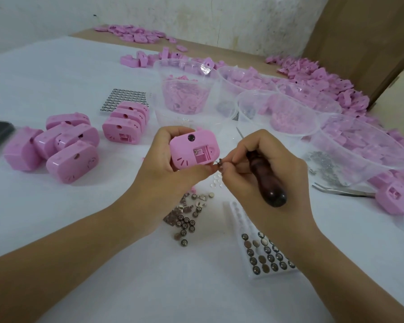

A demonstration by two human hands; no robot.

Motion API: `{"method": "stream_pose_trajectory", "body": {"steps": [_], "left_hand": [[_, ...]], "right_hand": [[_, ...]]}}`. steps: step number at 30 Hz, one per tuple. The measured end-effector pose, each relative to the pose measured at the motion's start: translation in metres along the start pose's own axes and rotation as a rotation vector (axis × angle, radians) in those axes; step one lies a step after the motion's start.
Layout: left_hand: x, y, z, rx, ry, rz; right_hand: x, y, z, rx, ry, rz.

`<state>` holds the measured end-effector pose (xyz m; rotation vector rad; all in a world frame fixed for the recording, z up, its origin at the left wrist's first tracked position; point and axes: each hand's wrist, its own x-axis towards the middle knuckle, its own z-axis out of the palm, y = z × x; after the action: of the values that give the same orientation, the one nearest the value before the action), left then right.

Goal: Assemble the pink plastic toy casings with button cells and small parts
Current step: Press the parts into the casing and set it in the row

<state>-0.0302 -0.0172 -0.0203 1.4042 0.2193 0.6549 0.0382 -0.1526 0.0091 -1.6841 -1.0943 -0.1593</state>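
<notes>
White tabletop (68,217) (brown far edge against a stained wall (56,15)) shows open surface front-left; left hand (163,170) grips a pink casing (193,149), right hand (261,163) grips a dark-handled tool (274,194).

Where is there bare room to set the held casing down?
Bare cloth lies near left, bordered by the grouped casings above and the loose button cells on the right. Another patch lies far left, beyond the cell sheet. Crowded: the tubs, tweezers and pink parts on the right.
</notes>
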Motion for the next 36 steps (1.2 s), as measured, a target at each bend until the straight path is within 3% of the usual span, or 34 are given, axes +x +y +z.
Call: {"method": "stream_pose_trajectory", "body": {"steps": [10,24,36], "left_hand": [[-0.007,0.002,0.008,0.079,-0.091,0.019],[-0.01,0.003,0.01,0.195,-0.095,0.09],[-0.008,0.002,0.01,0.333,-0.046,0.126]], "right_hand": [[0.004,0.005,0.004,0.245,0.116,0.09],[0.002,-0.001,0.006,0.055,0.137,0.042],[0.001,-0.003,0.012,-0.325,0.089,-0.178]]}}
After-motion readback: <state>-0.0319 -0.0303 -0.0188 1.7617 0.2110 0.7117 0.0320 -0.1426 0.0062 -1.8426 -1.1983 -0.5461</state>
